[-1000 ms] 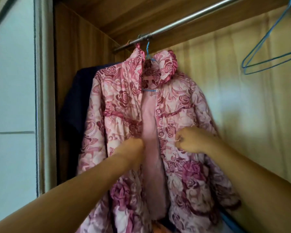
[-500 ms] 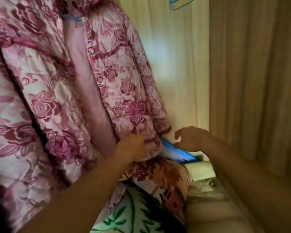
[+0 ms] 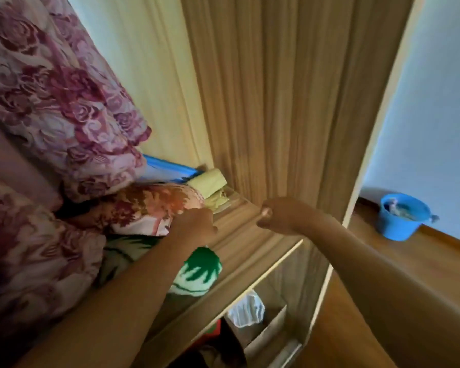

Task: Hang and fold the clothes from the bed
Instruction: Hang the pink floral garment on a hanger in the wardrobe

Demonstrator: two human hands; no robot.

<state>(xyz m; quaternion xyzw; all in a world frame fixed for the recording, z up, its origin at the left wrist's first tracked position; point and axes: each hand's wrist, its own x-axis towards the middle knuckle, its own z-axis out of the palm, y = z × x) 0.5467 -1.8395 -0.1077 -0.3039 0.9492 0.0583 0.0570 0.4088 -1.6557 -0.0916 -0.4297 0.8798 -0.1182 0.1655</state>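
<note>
The pink floral jacket is seen hanging at the left, above the cloths piled on the wooden shelf. The left hand is held near the shelf's front edge, against an orange floral cloth; whether its grip is closed on that cloth cannot be told. The right hand is held over the shelf's right end, its grip curled together on nothing. A blue bucket is seen on the floor.
</note>
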